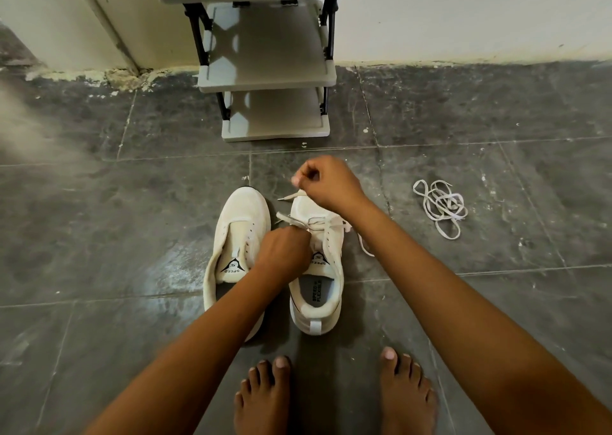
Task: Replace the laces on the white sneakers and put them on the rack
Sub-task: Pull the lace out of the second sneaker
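A grey rack (265, 76) stands against the wall, shelves bare; a loose lace bundle (440, 207) lies right of the sneakers. The laceless left sneaker (236, 235) touches the right sneaker (318, 289), apparently half-laced. The left hand (284, 252) pinches its lace (299, 221); the right hand (328, 182) pinches another end.

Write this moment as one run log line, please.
left hand: pinches lace | right hand: pulls lace end | right sneaker: half-laced | left sneaker: unlaced | rack: bare
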`<state>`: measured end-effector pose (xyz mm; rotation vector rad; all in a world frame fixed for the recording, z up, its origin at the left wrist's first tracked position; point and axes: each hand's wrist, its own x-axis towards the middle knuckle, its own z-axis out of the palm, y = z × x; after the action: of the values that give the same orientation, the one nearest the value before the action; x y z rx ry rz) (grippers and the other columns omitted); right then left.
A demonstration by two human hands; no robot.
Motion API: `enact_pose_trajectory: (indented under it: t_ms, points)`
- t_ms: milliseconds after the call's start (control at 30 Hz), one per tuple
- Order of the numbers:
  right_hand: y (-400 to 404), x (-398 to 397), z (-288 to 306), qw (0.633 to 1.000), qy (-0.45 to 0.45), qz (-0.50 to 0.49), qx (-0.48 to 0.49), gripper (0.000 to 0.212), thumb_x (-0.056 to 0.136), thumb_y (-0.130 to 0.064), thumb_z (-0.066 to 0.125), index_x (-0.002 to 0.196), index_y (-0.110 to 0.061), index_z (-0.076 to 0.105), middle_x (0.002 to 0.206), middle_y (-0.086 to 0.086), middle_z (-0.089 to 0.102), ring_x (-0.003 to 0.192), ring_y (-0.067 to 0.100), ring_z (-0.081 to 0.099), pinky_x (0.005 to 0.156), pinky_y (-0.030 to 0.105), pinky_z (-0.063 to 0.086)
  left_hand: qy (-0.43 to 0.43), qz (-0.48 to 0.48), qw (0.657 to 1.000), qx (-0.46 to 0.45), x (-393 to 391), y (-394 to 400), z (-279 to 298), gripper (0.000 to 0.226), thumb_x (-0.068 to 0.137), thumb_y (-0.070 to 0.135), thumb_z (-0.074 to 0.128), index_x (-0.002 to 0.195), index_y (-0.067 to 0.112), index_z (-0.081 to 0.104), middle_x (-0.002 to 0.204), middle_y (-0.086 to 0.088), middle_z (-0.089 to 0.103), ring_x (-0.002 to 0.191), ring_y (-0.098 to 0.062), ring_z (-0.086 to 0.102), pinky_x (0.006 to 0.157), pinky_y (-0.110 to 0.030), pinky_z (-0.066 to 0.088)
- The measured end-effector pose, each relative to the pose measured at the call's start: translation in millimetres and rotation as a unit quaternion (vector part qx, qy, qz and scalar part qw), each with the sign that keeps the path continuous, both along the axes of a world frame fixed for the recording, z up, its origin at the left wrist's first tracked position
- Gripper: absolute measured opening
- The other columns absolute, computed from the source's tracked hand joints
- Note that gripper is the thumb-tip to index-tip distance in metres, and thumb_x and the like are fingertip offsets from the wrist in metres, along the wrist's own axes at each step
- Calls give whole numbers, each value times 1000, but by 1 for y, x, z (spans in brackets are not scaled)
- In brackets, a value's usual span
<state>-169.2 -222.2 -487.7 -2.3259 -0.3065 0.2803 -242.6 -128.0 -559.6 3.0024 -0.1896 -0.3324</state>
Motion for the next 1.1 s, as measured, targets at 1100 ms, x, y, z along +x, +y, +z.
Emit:
enact_pose_trajectory:
  t_ms: [1100]
  points:
    - [-19, -15, -43, 972, -11, 23, -232, 19, 86, -26, 64, 95, -11, 71, 111, 4, 62, 104, 25, 57, 85, 32, 43, 10, -37, 999, -36, 0, 7, -5, 32, 95, 36, 41, 92, 8, 57, 98, -9, 57, 86, -27, 59, 63, -32, 37]
